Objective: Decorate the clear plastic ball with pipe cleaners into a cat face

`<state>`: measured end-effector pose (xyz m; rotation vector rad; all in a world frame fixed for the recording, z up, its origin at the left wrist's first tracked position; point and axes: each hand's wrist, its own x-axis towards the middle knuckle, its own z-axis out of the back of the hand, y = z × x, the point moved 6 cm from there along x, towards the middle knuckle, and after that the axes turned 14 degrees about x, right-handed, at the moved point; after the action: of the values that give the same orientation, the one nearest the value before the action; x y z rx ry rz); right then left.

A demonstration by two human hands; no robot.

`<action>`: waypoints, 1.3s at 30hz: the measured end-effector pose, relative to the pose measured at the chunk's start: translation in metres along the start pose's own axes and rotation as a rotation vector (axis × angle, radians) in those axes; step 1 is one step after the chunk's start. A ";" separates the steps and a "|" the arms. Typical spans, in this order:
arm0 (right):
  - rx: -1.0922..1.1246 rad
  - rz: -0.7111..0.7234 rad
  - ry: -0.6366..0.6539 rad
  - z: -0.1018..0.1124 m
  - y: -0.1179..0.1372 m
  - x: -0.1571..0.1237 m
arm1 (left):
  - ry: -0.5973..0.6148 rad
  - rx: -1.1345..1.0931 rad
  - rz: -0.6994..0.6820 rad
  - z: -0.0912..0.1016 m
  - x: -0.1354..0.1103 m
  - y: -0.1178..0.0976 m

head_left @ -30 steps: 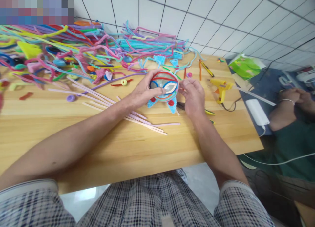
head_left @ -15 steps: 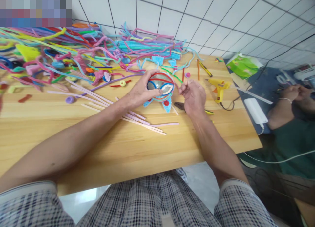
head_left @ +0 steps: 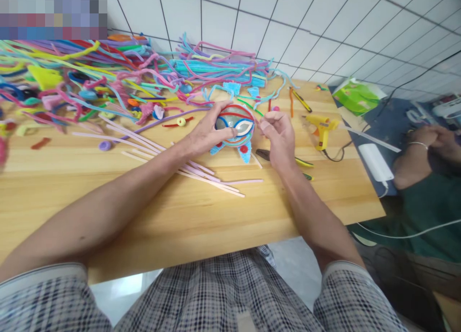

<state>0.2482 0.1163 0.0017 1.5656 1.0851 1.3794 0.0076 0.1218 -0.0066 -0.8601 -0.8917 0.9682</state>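
Observation:
My left hand is closed round a see-through ball trimmed with red, blue and white pipe cleaners, its thumb across the front. Two blue fuzzy points stick out at the ball's lower edge; the right-hand one bears a red dot. At the ball's right side my right hand has thumb and forefinger pinched together, and what lies between them is too small to make out. Pliers with dark jaws lie partly beneath my right hand. A green pipe cleaner lies just behind the ball.
Pale pipe cleaners lie loose on the wooden table. A colourful heap of pipe cleaners lines the wall. To the right are a yellow glue gun, a utility knife and a white power adapter. Another person's hands rest beyond.
My right hand has moved slightly left to the ball's edge, its thumb and forefinger now pinched there. My left hand keeps its hold on the ball.

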 end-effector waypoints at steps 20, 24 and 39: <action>-0.318 0.278 0.241 -0.023 0.028 -0.024 | 0.016 0.028 0.006 0.009 0.002 0.005; -0.409 0.302 0.259 -0.024 0.032 -0.026 | -0.009 -0.007 -0.024 0.007 0.004 0.008; -0.370 0.269 0.240 -0.026 0.032 -0.024 | 0.002 -0.005 -0.013 0.007 0.003 0.005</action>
<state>0.2241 0.0832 0.0263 1.3293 0.7126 1.8689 0.0004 0.1275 -0.0080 -0.8583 -0.8974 0.9546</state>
